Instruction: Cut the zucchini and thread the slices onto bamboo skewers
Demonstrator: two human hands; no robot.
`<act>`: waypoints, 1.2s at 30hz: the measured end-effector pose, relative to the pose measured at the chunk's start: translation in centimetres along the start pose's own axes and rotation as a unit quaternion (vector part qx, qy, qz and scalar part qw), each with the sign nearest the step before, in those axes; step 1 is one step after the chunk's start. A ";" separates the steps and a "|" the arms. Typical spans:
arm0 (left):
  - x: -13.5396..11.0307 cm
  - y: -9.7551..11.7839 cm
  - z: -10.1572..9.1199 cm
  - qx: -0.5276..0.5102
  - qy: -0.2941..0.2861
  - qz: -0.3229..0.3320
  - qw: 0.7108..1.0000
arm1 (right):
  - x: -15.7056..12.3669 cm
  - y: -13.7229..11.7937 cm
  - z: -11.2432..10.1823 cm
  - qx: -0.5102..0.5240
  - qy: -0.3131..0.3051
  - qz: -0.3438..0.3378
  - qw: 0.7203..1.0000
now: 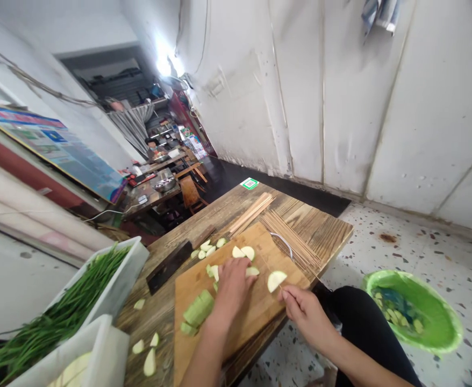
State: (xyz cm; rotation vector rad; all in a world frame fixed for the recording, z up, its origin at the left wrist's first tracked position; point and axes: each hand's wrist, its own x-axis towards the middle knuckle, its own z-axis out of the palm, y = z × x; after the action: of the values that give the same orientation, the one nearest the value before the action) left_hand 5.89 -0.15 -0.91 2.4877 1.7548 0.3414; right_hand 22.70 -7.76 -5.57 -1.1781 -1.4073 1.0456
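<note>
My left hand (231, 282) rests palm down on the wooden cutting board (256, 317), its fingers curled over pale vegetable slices (242, 251). My right hand (302, 306) is pinched on a thin bamboo skewer that carries one half-round slice (276, 279) at its tip, just right of the left hand. A cut green vegetable chunk (199, 310) lies on the board to the left of my left wrist. More slices (207, 248) lie scattered at the board's far edge.
A cleaver (170, 264) lies on the wooden table left of the board. Bundles of skewers (288, 236) lie behind the board. A white tray of green chives (78, 301) stands at the left. A green basin (415, 312) with scraps sits on the floor at the right.
</note>
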 end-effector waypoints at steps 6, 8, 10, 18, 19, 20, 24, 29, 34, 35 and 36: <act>-2.1 0.2 1.2 -0.076 0.090 0.032 0.993 | 0.0 -0.2 -0.2 0.027 -0.013 0.010 1.000; -3.0 0.1 1.6 -0.189 0.131 0.006 0.973 | -0.2 -0.6 -0.2 0.035 -0.023 0.011 0.999; -3.9 -0.1 1.7 -0.334 0.174 -0.071 0.924 | -0.5 -1.1 0.0 0.037 -0.037 0.012 0.999; -6.1 -0.5 -0.7 -0.740 0.074 -0.300 0.597 | -2.8 -2.8 0.9 -0.002 -0.161 0.000 0.987; -6.2 -0.6 -1.0 -0.752 0.073 -0.293 0.585 | -3.0 -3.0 0.9 -0.022 -0.179 -0.011 0.984; -6.4 -0.7 -1.2 -0.756 0.082 -0.288 0.581 | -3.2 -3.1 0.9 -0.041 -0.195 -0.023 0.980; -6.7 -1.7 -1.6 -0.754 0.131 -0.289 0.576 | -3.6 -3.1 0.7 -0.080 -0.225 -0.040 0.970; -6.6 -2.5 -2.1 -0.779 0.117 -0.369 0.493 | -3.9 -2.9 0.9 -0.080 -0.222 -0.026 0.971; -6.4 -2.1 -2.5 -0.778 0.119 -0.410 0.462 | -4.0 -3.2 0.9 -0.084 -0.227 -0.030 0.970; -6.4 -2.1 -2.6 -0.777 0.122 -0.409 0.463 | -4.0 -3.2 0.9 -0.082 -0.229 -0.028 0.970; -6.4 -2.0 -2.6 -0.777 0.125 -0.408 0.463 | -4.1 -3.2 0.9 -0.078 -0.230 -0.024 0.970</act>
State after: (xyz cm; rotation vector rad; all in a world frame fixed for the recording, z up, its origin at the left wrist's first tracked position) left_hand 1.39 -5.61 0.37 0.2253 1.1820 1.3353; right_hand 21.56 -12.33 -3.21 -1.0428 -1.8996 1.2437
